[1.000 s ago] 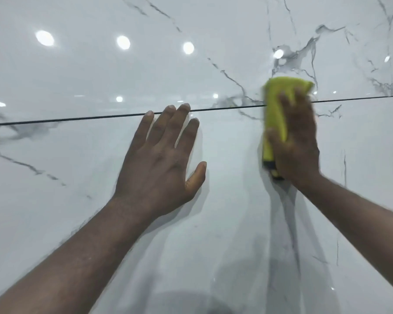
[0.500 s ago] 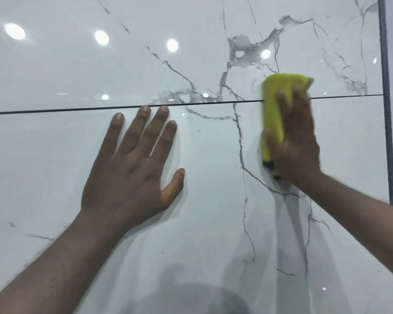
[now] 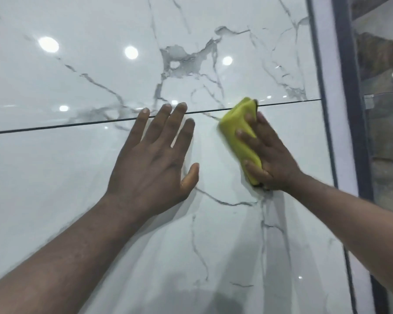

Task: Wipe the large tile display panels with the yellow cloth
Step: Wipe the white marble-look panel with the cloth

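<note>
The upper tile panel [image 3: 100, 30] and the lower tile panel [image 3: 43, 177] are glossy white with grey veins. A thin dark joint line [image 3: 55, 126] separates them and runs across the view, rising slightly toward the right. Round light reflections [image 3: 48, 44] show on the upper panel.

The left hand [image 3: 154, 159] lies flat on the lower panel, left of centre. Its fingers are straight and slightly spread, and it holds nothing. The fingertips reach the joint line, and some of them cross it. The thumb points to the right.

The yellow cloth [image 3: 238, 123] is folded and lies just right of the left hand, apart from it. It is pressed against the lower panel. Its upper end crosses the joint line onto the upper panel. A dark edge shows at its upper and lower ends.

The right hand [image 3: 272, 155] grips the cloth. The fingers bend over its right side, and the thumb clamps its lower end.

A dark upright frame [image 3: 347, 87] borders the panels at the right. The area behind the frame is blurred.
</note>
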Available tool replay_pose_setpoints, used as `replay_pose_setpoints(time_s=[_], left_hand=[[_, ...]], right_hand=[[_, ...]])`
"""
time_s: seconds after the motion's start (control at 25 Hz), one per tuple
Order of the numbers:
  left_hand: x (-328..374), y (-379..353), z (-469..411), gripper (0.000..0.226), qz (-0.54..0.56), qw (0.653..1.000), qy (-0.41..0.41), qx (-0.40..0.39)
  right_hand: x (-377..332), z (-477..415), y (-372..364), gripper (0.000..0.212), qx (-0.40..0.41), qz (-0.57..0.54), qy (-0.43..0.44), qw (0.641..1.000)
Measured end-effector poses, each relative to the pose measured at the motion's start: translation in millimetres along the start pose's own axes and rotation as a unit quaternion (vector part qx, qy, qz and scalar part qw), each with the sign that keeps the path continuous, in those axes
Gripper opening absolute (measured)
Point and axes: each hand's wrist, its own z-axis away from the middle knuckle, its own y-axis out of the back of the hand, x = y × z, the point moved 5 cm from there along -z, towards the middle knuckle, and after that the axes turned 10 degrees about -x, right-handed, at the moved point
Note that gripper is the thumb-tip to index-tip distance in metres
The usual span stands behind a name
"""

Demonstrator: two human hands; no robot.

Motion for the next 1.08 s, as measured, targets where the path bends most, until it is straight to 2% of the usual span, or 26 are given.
replay_pose_setpoints(time_s=[0.04,0.08,0.12,0.16,0.2,0.24,0.28,0.32,0.36,0.4,0.44,0.48,0.52,0.56,0.6,0.64,0.68,0.72,0.76,0.8,0.88,0.92,0.96,1.04,1.08], left_hand=[[9,-5,-9,0.081,0.003,1.000,-0.012,-0.003],[17,-10,-16,0.082,-0.002,1.000,-0.022,-0.015],[23,-16,-20,0.084,-0.014,0.999,-0.031,-0.032],[28,-23,-22,0.086,-0.030,0.998,-0.040,-0.047],[32,-30,-22,0.087,-0.050,0.996,-0.047,-0.058],[33,-34,-21,0.088,-0.065,0.995,-0.054,-0.061],[33,-36,-19,0.087,-0.074,0.994,-0.057,-0.060],[32,-37,-19,0.087,-0.078,0.994,-0.059,-0.057],[32,-37,-18,0.087,-0.078,0.994,-0.058,-0.055],[32,-37,-18,0.086,-0.075,0.994,-0.057,-0.053],[33,-37,-18,0.086,-0.072,0.995,-0.057,-0.050],[34,-38,-17,0.086,-0.067,0.995,-0.058,-0.044],[34,-39,-17,0.085,-0.065,0.996,-0.059,-0.036],[34,-39,-17,0.085,-0.062,0.996,-0.060,-0.030],[34,-38,-17,0.084,-0.061,0.996,-0.062,-0.030],[33,-37,-17,0.084,-0.061,0.996,-0.064,-0.033],[33,-37,-17,0.085,-0.061,0.995,-0.065,-0.037],[33,-38,-17,0.085,-0.060,0.995,-0.066,-0.037],[34,-38,-17,0.085,-0.059,0.996,-0.066,-0.035],[34,-39,-17,0.084,-0.056,0.996,-0.066,-0.030],[33,-40,-16,0.084,-0.044,0.996,-0.070,-0.018],[33,-40,-17,0.084,-0.036,0.997,-0.072,-0.013],[33,-40,-17,0.084,-0.028,0.997,-0.073,-0.010],[33,-42,-17,0.084,-0.021,0.997,-0.073,-0.004],[32,-42,-17,0.084,-0.022,0.997,-0.073,-0.002]], right_hand=[[24,4,5,0.069,0.040,-0.079,-0.176,0.980],[35,7,6,0.071,0.076,-0.158,-0.311,0.934],[36,5,8,0.072,0.083,-0.171,-0.355,0.916],[27,3,10,0.072,0.063,-0.118,-0.292,0.947],[20,8,4,0.071,0.011,-0.068,-0.178,0.982],[23,18,-2,0.068,-0.029,-0.014,-0.063,0.998],[34,25,1,0.067,-0.028,-0.004,-0.028,0.999],[57,31,4,0.068,-0.006,-0.030,-0.096,0.995],[79,35,7,0.070,0.039,-0.096,-0.235,0.966],[88,38,7,0.073,0.077,-0.165,-0.346,0.920],[84,35,5,0.075,0.086,-0.177,-0.387,0.901],[67,27,6,0.075,0.068,-0.139,-0.331,0.931],[47,25,4,0.072,0.021,-0.091,-0.206,0.974],[41,29,-3,0.069,-0.022,-0.038,-0.093,0.995],[46,29,0,0.068,-0.024,-0.021,-0.041,0.999],[65,28,4,0.068,-0.003,-0.040,-0.094,0.995],[90,29,9,0.070,0.047,-0.100,-0.230,0.967],[107,33,12,0.073,0.091,-0.169,-0.365,0.911],[116,33,14,0.075,0.103,-0.195,-0.439,0.871],[111,30,21,0.076,0.089,-0.183,-0.422,0.883],[111,27,27,0.078,0.030,-0.134,-0.277,0.951],[123,28,28,0.080,0.023,-0.123,-0.255,0.959],[142,31,29,0.080,0.032,-0.150,-0.315,0.937],[163,41,23,0.082,0.099,-0.227,-0.485,0.839],[160,42,19,0.081,0.101,-0.231,-0.492,0.834]])
